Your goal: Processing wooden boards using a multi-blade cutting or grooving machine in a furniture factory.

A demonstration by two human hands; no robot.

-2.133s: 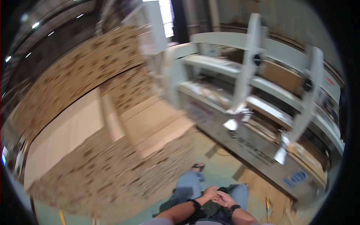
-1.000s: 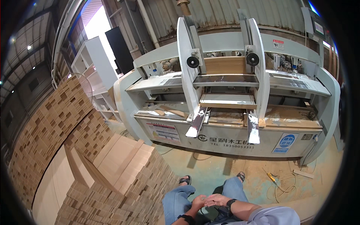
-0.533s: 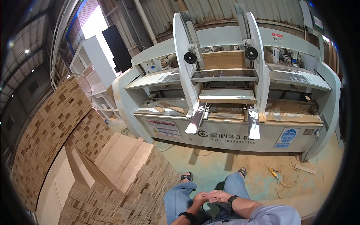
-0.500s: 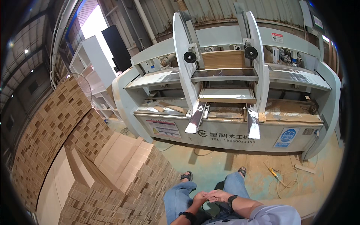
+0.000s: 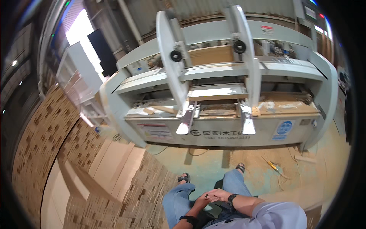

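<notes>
My left hand (image 5: 199, 202) and my right hand (image 5: 218, 194) rest together over my lap, fingers closed and touching each other. No object shows in either hand. A dark watch (image 5: 231, 199) sits on my right wrist and a black band (image 5: 188, 220) on my left. I am in blue jeans (image 5: 176, 198) and sandals (image 5: 183, 178), facing a large grey-white woodworking machine (image 5: 213, 131) a few steps ahead.
Tall stacks of small wooden blocks (image 5: 42, 141) and flat boards (image 5: 114, 164) fill the left side, close to my left knee. Sawdust, a yellow tool (image 5: 273, 165) and cables lie on the green floor in front of the machine. A white cabinet (image 5: 82, 68) stands far left.
The view swung from the wood stacks to the machine and has tilted slightly since. My hands stay joined over my lap.
</notes>
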